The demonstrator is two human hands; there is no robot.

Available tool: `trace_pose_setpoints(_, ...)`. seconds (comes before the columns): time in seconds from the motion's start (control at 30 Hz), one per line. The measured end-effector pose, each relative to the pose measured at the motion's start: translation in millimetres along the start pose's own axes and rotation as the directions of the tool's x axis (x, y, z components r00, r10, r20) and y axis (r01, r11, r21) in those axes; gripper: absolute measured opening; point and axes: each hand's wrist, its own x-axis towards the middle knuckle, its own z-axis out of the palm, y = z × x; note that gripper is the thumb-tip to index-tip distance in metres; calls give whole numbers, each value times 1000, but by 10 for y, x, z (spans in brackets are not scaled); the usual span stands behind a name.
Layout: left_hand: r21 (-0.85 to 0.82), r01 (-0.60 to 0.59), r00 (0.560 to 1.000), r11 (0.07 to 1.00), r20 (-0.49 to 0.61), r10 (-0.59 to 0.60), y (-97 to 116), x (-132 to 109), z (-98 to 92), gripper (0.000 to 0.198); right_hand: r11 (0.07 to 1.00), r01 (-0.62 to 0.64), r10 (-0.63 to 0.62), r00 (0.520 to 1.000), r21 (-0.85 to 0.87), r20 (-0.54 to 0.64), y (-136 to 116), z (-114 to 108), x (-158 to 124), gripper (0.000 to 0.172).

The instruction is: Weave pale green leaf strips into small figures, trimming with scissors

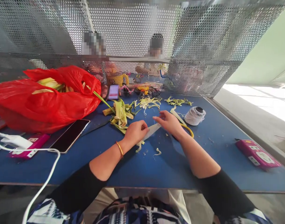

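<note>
A pale, flat strip of husk (152, 131) stretches between my two hands, above the blue table. My left hand (135, 132), with a gold bangle at the wrist, is closed on the strip's near left end. At the strip's far right end is my right hand (169, 123), its fingers bent round it; the underside of the grip is hidden. A heap of yellow-green husks (121, 113) lies beyond my left hand. Right of my right hand stands a spool of white thread (195, 116), beside a yellow ring-like piece (188, 130). Small husk scraps (157, 151) lie nearer me.
A red plastic bag (63, 105) of husks fills the left side. Near it are a phone (69, 136), a magenta box (30, 146) and a white cable (52, 169). Another magenta box (258, 153) lies right. A perforated metal screen (133, 28) bounds the back, with people behind.
</note>
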Motion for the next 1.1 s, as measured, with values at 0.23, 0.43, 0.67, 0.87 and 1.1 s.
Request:
trace_pose_setpoints(0.23,-585,127,991,801,40,-128,12,36,34,7,777,-152,15,975,610,224,20,92,27,23)
trace_pose_setpoints(0.43,-651,297,939,699,334,-88,49,-14,-10,4,686,-93,122,992,722,12,47,-26,56,22)
trace_pose_setpoints(0.67,-574,278,918,770,395,-36,41,-15,-31,1,667,63,249,920,743,-301,104,-109,121,13)
trace_pose_setpoints(0.87,-294,53,985,954,-142,-99,-85,112,-28,21,857,321,211,495,404,-843,168,-279,190,17)
trace_pose_setpoints(1.1,-317,57,964,947,-230,-135,-80,139,-35,32,950,294,-141,701,104,-699,162,-173,79,25)
